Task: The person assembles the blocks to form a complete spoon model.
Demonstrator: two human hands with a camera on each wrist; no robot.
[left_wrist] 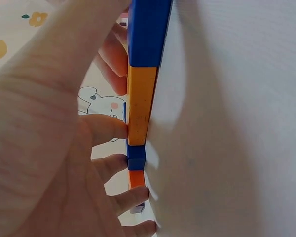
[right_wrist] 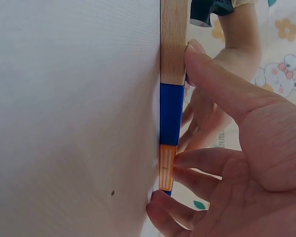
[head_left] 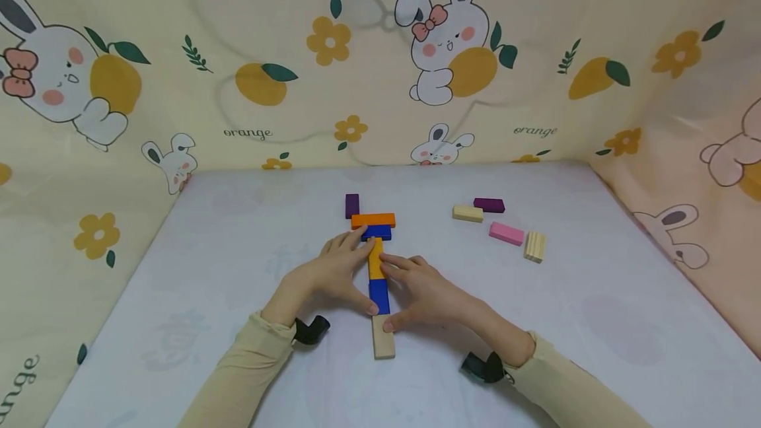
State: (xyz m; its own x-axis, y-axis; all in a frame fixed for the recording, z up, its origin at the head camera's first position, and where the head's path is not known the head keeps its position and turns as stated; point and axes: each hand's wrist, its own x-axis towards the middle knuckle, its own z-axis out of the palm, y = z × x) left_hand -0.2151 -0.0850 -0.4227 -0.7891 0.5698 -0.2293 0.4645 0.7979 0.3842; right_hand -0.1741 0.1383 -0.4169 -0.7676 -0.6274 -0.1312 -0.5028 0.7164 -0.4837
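Observation:
A row of wooden blocks runs away from me down the middle of the table: a plain wood block (head_left: 383, 343) nearest, then a blue block (head_left: 378, 296) and a yellow-orange block (head_left: 376, 261), end to end. Beyond them a second blue block (head_left: 383, 233) and an orange block (head_left: 380, 219) lie crosswise. A purple block (head_left: 352, 205) stands out at the far left end. My left hand (head_left: 335, 273) touches the row's left side, fingers spread and thumb by the near blue block. On the right side, my right hand (head_left: 431, 292) rests its fingertips on the yellow-orange block and its thumb on the plain one.
Apart from the row, at the back right, lie a dark purple block (head_left: 489, 205), a pale wood block (head_left: 468, 213), a pink block (head_left: 507, 234) and a striped wood block (head_left: 535, 247). A printed cloth backdrop (head_left: 368, 84) rises behind the white table surface (head_left: 250, 216).

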